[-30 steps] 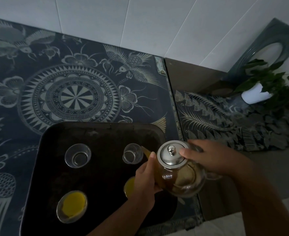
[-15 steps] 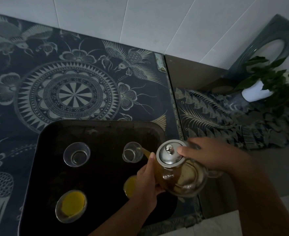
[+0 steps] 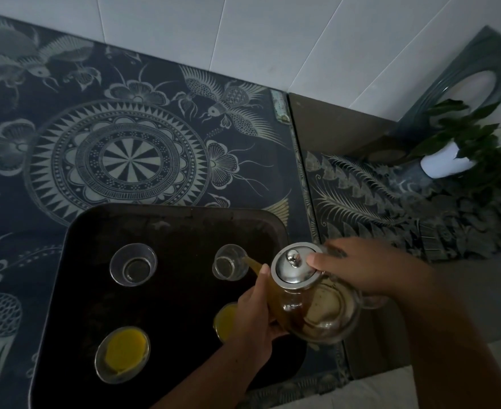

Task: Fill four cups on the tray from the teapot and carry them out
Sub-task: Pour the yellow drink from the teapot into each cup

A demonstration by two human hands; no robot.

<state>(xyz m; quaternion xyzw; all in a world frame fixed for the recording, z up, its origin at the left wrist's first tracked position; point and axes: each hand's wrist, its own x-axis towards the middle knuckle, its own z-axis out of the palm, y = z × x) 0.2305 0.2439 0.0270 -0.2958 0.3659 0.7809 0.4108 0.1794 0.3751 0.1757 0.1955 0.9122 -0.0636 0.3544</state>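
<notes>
A dark tray point(image 3: 178, 219) lies on the patterned table and carries several small glass cups. The near left cup point(image 3: 122, 354) holds yellow tea. The near right cup point(image 3: 225, 321) also holds tea and is half hidden by my left hand point(image 3: 253, 317). The far left cup point(image 3: 133, 264) looks empty. A glass teapot point(image 3: 314, 302) with a metal lid is tilted left, its spout at the rim of the far right cup point(image 3: 230, 262). My left hand supports the pot's body. My right hand point(image 3: 367, 265) grips the pot and presses the lid.
The table wears a dark blue cloth point(image 3: 125, 157) with bird and mandala patterns. A second lower patterned surface point(image 3: 391, 208) sits to the right. A potted plant in a white pot point(image 3: 447, 163) stands at the far right by the tiled wall.
The teapot has stayed tilted at the far right cup, with both hands holding it the same way. The view has shifted slightly.
</notes>
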